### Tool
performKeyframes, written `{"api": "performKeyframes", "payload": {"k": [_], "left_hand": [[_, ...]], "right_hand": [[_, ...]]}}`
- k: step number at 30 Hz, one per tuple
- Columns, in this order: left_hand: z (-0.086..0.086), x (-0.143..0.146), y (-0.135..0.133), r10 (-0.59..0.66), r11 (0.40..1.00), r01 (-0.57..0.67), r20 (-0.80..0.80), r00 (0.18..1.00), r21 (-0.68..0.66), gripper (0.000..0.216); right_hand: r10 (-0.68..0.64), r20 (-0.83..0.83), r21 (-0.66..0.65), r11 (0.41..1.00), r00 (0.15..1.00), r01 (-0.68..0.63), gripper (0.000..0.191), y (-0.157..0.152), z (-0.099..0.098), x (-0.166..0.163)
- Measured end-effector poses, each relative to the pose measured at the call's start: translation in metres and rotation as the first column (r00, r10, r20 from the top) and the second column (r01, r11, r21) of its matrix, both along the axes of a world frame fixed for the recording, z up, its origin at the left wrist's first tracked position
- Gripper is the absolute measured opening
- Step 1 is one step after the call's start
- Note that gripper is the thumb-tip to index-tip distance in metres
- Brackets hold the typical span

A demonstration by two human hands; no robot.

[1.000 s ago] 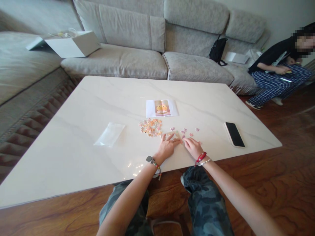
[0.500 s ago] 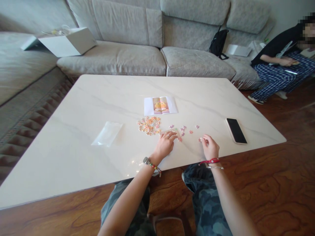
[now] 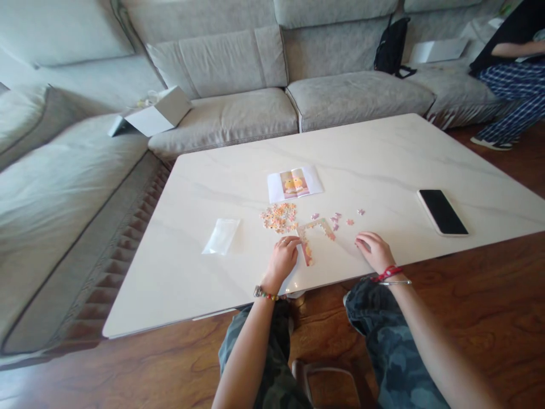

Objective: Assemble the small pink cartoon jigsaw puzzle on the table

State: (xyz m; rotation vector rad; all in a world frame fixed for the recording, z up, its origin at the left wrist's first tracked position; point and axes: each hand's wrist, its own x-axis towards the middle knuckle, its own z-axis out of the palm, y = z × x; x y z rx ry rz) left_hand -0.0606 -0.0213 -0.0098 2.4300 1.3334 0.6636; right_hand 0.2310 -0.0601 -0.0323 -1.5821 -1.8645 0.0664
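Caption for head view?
Left hand at a joined jigsaw strip, right hand on the white table, loose pieces beyond.

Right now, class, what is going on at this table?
A seated person works at the white table. The left hand touches the joined L-shaped strip of jigsaw pieces; the right hand rests curled right of it. A pile of loose pieces, the reference picture, a clear plastic bag and a smartphone lie around.

I sit at a pale marble desk (image 3: 383,153) on a dark wood floor (image 3: 489,295), a grey corner sofa (image 3: 238,113) behind it in soft daylight
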Motion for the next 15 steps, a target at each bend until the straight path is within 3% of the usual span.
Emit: {"api": "performKeyframes", "payload": {"k": [15], "left_hand": [[0.000,0.015,-0.003,0.035,0.999,-0.034,-0.106,0.994,0.013,0.025]], "right_hand": [[0.042,0.031,-0.038,0.998,0.999,-0.041,0.017,0.004,-0.012,0.010]]}}
